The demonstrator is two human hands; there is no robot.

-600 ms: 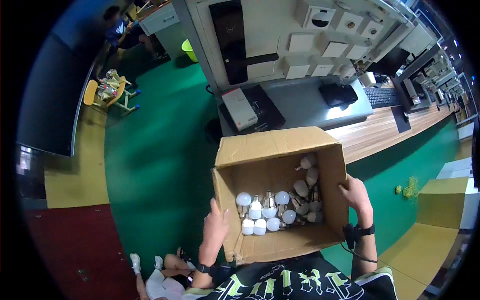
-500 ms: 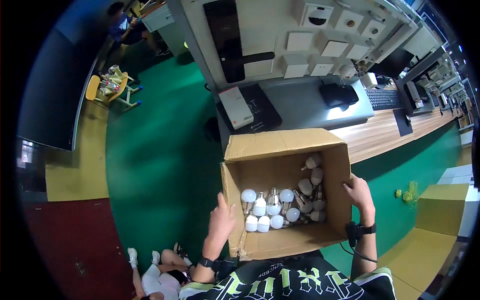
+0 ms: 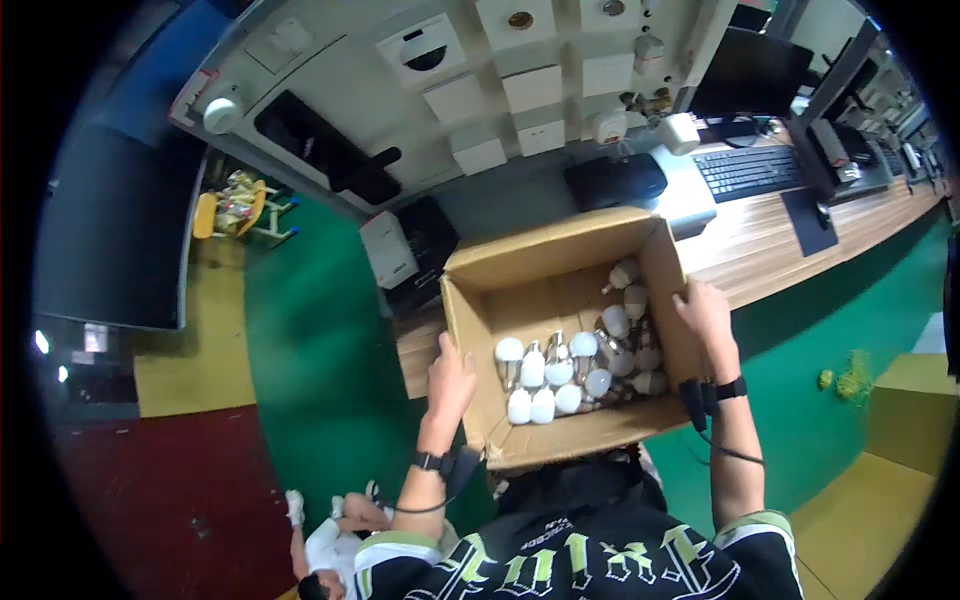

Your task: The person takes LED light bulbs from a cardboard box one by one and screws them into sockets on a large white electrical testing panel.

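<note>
An open cardboard box [image 3: 545, 252] is held between my two hands in front of my body. Several white light bulbs [image 3: 598, 382] lie inside it, some in rows along the near left, others heaped at the right. My left hand [image 3: 452, 382] grips the box's left wall, its fingers closed on the outer side near the rim. On the opposite wall, my right hand [image 3: 708, 315] is closed round the edge, fingertips over the rim. The box's far side overlaps the bench edge in the picture; whether it touches the bench I cannot tell.
Beyond the box stands a wood-topped bench [image 3: 760, 245] with a keyboard [image 3: 748, 172], a black device [image 3: 615, 182] and a white carton [image 3: 388, 250]. A panel of switches and sensors rises behind. A yellow stool [image 3: 232, 215] stands far left; a seated person [image 3: 335, 548] is at lower left.
My hands have carried the box forward, toward the bench. The view has turned, so the bench and panel sit further left. Both hands keep their hold and the bulbs stay inside.
</note>
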